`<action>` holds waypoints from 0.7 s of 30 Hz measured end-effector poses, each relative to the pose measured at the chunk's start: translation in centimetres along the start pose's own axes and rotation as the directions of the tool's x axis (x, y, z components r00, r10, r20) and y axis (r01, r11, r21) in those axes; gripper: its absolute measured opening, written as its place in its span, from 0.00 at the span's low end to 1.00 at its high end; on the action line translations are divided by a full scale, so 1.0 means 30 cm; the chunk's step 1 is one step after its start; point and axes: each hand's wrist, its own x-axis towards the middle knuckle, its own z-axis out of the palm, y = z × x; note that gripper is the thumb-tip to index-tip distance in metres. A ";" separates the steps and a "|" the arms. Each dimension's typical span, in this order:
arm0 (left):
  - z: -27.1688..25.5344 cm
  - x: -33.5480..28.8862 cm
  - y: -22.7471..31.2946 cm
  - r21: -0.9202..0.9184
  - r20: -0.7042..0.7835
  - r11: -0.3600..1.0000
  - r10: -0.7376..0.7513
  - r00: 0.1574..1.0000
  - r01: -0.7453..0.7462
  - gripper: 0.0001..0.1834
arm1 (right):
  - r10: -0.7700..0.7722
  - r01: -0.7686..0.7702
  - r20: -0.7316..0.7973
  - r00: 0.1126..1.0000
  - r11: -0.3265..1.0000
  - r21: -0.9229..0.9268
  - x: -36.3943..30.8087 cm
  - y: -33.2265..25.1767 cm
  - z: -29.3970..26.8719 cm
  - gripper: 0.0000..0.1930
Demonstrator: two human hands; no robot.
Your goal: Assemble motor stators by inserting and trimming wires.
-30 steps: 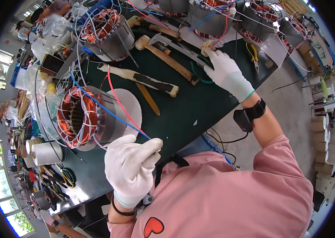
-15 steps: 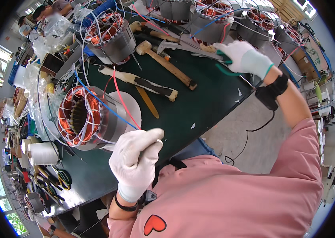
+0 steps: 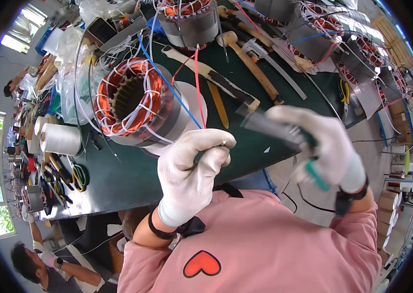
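In my closed left hand [image 3: 191, 171], in a white glove, a blue lead [image 3: 169, 88] and a red lead [image 3: 198, 83] are pinched. They run from a motor stator [image 3: 160, 117] with copper windings and white lacing, lying on a white round base at left. A small white tip pokes out between the fingers. My gloved right hand [image 3: 331, 146], blurred by motion, is closed around green-handled scissors [image 3: 319, 176]. Their dark blades point left toward the left hand, apart from the leads.
On the dark green table [image 3: 118, 188] lie a wooden mallet [image 3: 250, 66], a taped handle [image 3: 211, 75], a yellow strip [image 3: 217, 103] and a caliper [image 3: 277, 66]. More stators [image 3: 189, 27] stand behind. At left are white thread spools [image 3: 61, 139] and hand tools [image 3: 60, 176]. Another person [image 3: 55, 266] sits lower left.
My right hand has come back from the table's far right side toward my left hand, bringing the scissors. The left hand keeps its pinch on the leads. The view has shifted.
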 end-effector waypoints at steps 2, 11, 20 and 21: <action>-0.011 -0.015 -0.010 -0.080 -0.015 0.997 -0.017 1.000 0.016 0.08 | -0.096 0.097 0.008 0.995 0.994 -0.060 0.040 -0.020 0.082 0.45; -0.031 -0.043 -0.035 -0.015 0.048 0.993 0.121 0.991 -0.121 0.13 | -0.292 0.247 -0.065 0.954 0.892 -0.379 0.095 -0.007 0.124 0.46; -0.030 -0.016 -0.021 0.024 0.082 0.996 0.081 0.993 -0.084 0.12 | -0.237 0.233 0.034 0.971 0.906 -0.354 0.102 0.000 0.105 0.37; -0.021 -0.024 -0.021 0.034 0.051 0.999 0.035 0.998 -0.037 0.09 | -0.247 0.240 0.021 0.969 0.914 -0.328 0.092 0.013 0.111 0.37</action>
